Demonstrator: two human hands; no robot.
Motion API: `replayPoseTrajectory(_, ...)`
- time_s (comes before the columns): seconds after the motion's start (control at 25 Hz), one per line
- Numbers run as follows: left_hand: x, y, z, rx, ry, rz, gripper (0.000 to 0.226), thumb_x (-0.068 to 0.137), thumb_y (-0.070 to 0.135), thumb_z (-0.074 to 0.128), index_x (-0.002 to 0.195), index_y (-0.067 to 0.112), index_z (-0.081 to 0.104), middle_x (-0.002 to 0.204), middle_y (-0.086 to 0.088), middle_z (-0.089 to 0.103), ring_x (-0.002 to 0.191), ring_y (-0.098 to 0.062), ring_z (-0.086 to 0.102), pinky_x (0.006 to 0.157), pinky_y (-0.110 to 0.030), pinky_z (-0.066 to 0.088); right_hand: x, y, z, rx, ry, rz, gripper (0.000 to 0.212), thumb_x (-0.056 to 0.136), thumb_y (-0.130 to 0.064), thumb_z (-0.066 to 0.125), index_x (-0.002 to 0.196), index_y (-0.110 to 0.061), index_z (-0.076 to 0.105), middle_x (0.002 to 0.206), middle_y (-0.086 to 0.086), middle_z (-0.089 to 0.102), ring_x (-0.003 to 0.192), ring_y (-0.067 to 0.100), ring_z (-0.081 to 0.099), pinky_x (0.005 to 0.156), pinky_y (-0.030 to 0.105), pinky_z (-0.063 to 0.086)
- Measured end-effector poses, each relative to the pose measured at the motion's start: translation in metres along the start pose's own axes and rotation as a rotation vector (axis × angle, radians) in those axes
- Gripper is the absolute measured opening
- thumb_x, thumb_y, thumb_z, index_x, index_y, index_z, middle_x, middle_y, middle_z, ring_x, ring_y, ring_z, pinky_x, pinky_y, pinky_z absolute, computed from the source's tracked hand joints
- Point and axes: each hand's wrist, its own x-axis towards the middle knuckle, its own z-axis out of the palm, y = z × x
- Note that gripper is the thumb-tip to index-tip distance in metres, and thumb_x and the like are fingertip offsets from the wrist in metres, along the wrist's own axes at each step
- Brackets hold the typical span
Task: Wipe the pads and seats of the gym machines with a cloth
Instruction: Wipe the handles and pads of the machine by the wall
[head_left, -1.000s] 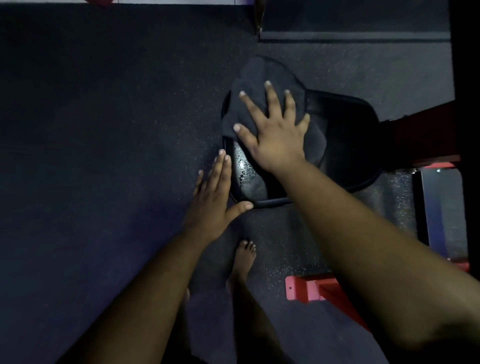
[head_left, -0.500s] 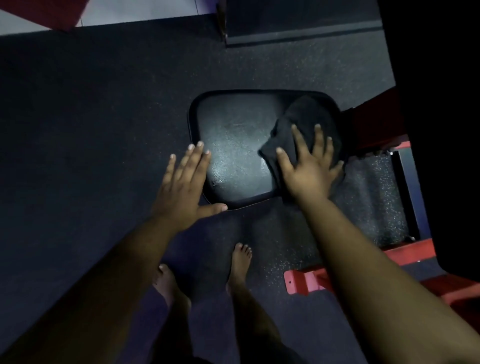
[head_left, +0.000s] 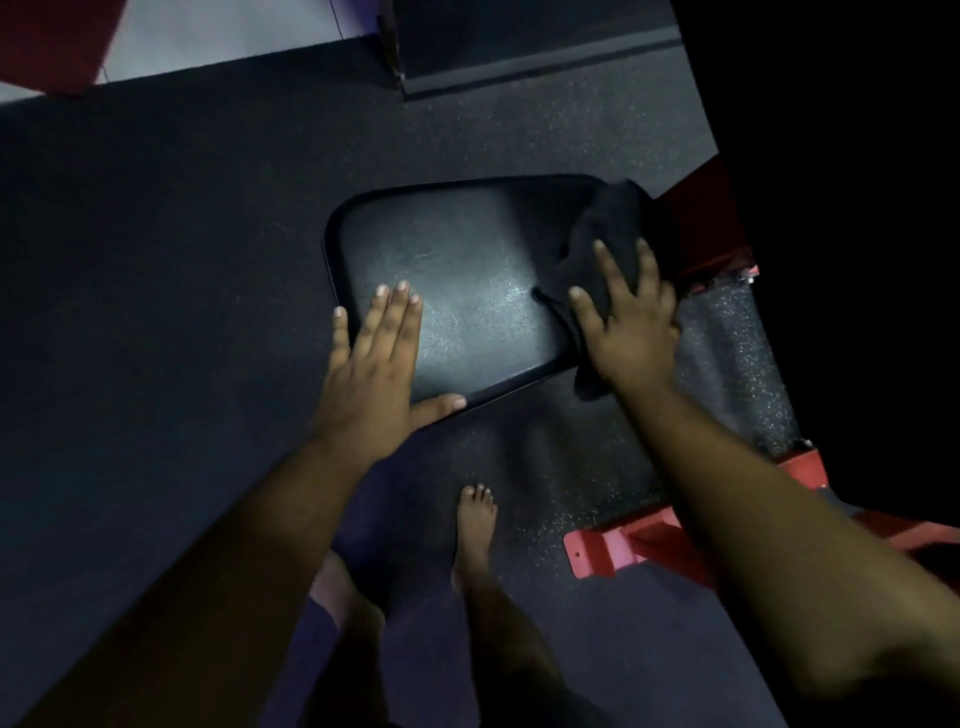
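Head view, seat: black padded seat (head_left: 467, 291) lies between the two hands, its surface sheened and faintly streaked, most of it now bare to view.
Head view, cloth: dark cloth (head_left: 605, 234) sits bunched at the seat's right end, trailing over the near right edge; a second ago it covered the seat's left part, so it has been swept across from left to right.
Head view, right hand: right hand (head_left: 631, 325) presses flat on the cloth with fingers spread and straight, not gripping it.
Head view, left hand: left hand (head_left: 376, 358) rests flat on the near left corner of the seat, fingers together, thumb along the near edge, steadying it; earlier it was just beside that edge.
Head view, surroundings: red machine frame (head_left: 623, 551) stands to the right, speckled rubber floor (head_left: 156, 260) lies under all, a bare foot (head_left: 475, 519) is planted near the seat.
Meaning for the task: one pass over this seat looks nearly complete; I judge the far right end and edges remain, then other pads.
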Motion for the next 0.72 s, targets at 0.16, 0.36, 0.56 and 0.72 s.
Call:
replayPoseTrajectory(0.16, -0.012, 0.003, 0.002, 0.029, -0.016, -0.019, 0.107, 0.088, 0.083, 0.029, 0.161, 0.01, 0.0, 0.17, -0.006, -0.007, 0.156, -0.022, -0.012, 0.126, -0.053, -0.001, -0.074, -0.032, 0.016, 0.134, 0.028, 0.131, 0.053, 0.101, -0.048, 0.049, 0.152, -0.039, 0.041, 0.16, 0.013, 0.027, 0.121, 0.042, 0.041, 0.094, 0.046, 0.047)
replayPoseTrajectory(0.36, -0.055, 0.02, -0.05, -0.023, -0.251, -0.128, 0.105, 0.088, 0.08, 0.035, 0.162, 0.016, -0.003, 0.171, -0.003, -0.01, 0.156, -0.019, -0.013, 0.127, -0.05, 0.001, -0.107, -0.072, -0.027, 0.009, -0.274, -0.156, 0.044, 0.102, -0.044, 0.049, 0.145, -0.033, 0.048, 0.14, 0.01, 0.038, 0.119, 0.037, 0.044, 0.086, 0.048, 0.05)
replayPoseTrajectory(0.56, -0.167, 0.047, -0.128, -0.158, -0.251, -0.379, 0.101, 0.087, 0.083, 0.036, 0.163, 0.024, 0.005, 0.171, 0.001, 0.002, 0.157, -0.02, 0.004, 0.125, -0.054, 0.012, -0.147, -0.117, -0.099, -0.111, -0.401, -0.276, 0.039, 0.101, -0.045, 0.048, 0.138, -0.03, 0.045, 0.139, 0.011, 0.041, 0.124, 0.039, 0.043, 0.097, 0.063, 0.043)
replayPoseTrajectory(0.72, -0.282, 0.061, -0.18, -0.185, -0.16, -0.616, 0.104, 0.084, 0.086, 0.036, 0.162, 0.028, 0.002, 0.171, 0.004, 0.001, 0.157, -0.02, 0.004, 0.125, -0.054, 0.013, -0.242, -0.176, -0.135, -0.129, -0.467, -0.531, 0.036, 0.101, -0.046, 0.048, 0.134, -0.032, 0.046, 0.136, 0.008, 0.043, 0.124, 0.039, 0.048, 0.101, 0.069, 0.038)
